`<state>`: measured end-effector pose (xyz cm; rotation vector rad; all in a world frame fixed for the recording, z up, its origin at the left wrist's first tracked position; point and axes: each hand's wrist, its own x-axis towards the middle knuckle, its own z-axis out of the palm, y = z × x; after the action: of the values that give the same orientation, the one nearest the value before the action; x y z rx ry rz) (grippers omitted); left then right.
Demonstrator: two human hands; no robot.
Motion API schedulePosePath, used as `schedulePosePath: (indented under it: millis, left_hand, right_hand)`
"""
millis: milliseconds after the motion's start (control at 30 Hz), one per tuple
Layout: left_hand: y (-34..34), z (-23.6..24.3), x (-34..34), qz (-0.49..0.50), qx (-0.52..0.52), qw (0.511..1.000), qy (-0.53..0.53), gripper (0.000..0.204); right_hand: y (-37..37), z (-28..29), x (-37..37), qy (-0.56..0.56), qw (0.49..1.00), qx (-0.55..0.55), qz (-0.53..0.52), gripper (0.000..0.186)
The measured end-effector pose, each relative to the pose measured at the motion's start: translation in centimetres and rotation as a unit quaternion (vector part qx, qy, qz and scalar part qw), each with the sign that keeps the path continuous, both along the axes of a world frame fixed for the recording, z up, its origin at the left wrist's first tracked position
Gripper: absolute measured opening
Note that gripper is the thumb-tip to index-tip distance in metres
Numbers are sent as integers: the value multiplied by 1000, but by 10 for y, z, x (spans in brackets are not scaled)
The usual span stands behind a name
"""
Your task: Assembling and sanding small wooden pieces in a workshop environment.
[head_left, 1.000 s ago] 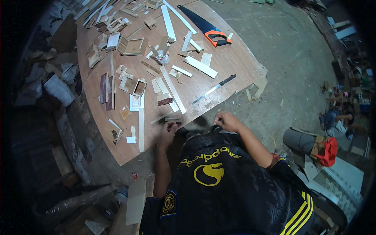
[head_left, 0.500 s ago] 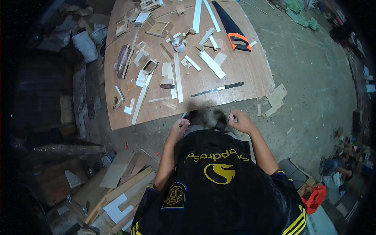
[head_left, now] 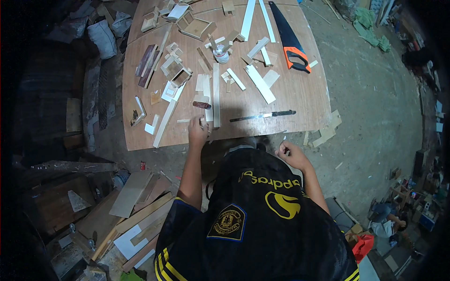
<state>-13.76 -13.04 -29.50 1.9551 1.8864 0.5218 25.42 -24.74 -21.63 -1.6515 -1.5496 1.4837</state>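
Left hand (head_left: 198,133) is now reaching over the table (head_left: 302,96), putting stick (head_left: 183,121) and block (head_left: 201,105) lying there within reach; it's curling, contents unclear. Right hand (head_left: 291,154) is hanging half-curled off the edge, contents also unclear.

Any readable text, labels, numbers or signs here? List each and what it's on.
Black shirt: yellow lettering, upside down in this view, partly lost in folds; I won't quote it.
Same shirt: shield-shaped badge, lettering too small to read reliably.
Small container on the table: any label is too small to read.
Orange-and-black handsaw: no text I can make out.
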Motion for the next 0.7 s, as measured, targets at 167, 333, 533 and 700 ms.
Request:
schedulePosePath:
  millis: [167,333,533,700]
  left_hand:
    - [62,-3,-3,-2,28,993,111,72]
    - [88,-20,-18,-75,-44,990,108,68]
    - [82,-11,-25,150,-48,974,-161,28]
    - [49,-27,-47,326,-46,899,-289,39]
  right_hand:
    - [37,18,13,-33,999,-17,-6,21]
    - [86,22,17,-61,998,10,-27,16]
    - [121,22,2,-64,997,27,-44,17]
    - [134,14,-13,-108,992,-2,67,13]
